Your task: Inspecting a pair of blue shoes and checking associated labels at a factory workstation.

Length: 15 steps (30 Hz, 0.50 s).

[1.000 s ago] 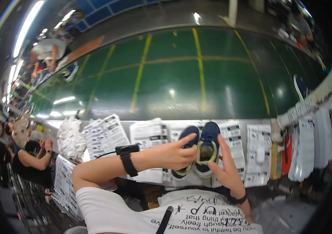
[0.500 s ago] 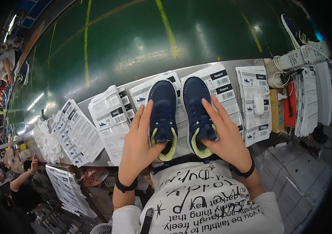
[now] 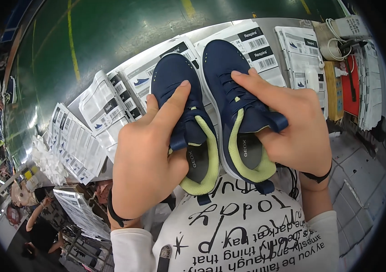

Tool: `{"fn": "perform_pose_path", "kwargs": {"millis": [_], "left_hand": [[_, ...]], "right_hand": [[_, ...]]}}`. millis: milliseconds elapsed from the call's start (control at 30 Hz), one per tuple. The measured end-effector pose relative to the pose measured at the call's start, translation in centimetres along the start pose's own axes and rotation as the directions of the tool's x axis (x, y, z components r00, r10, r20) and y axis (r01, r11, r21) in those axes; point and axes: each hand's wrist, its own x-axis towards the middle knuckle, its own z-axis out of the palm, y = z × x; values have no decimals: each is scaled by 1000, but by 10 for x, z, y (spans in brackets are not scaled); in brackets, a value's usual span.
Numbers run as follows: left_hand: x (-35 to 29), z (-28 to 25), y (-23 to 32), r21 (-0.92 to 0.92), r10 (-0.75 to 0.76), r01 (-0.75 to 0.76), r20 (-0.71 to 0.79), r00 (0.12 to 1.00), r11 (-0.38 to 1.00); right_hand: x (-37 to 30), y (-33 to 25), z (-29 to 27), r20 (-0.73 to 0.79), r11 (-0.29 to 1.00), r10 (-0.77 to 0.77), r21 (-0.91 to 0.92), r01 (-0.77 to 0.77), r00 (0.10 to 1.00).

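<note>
Two navy sneakers with pale green collar linings are held side by side, toes pointing away from me, soles hidden below. My left hand (image 3: 149,136) grips the left sneaker (image 3: 174,75), its thumb in the shoe opening and its fingers along the laces and outer side. My right hand (image 3: 292,118) is closed the same way round the right sneaker (image 3: 223,61), thumb inside under the tongue, fingers over the lacing. Dark grey insoles show in both openings. The heels come close to my white printed shirt (image 3: 243,226).
Stacks of printed paper sheets (image 3: 77,143) line the near edge of a green work surface (image 3: 111,34). White crumpled paper (image 3: 47,161) lies at the left; cables (image 3: 333,41) and a yellowish socket strip (image 3: 333,90) are at the right. Another person (image 3: 43,226) is at lower left.
Both sneakers have come up nearer to me and look larger, their heels turned so the insoles show. My hands rose with them, thumbs still inside the openings.
</note>
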Motion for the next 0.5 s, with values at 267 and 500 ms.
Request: {"fn": "perform_pose_path", "kwargs": {"millis": [267, 500], "left_hand": [[-11, -1, -1, 7, -2, 3, -61, 998, 1000], [-28, 39, -45, -237, -88, 82, -13, 996, 968]], "right_hand": [[-8, -6, -1, -114, 999, 5, -39, -9, 994], [-36, 16, 43, -146, 957, 267, 159, -244, 953]]}}
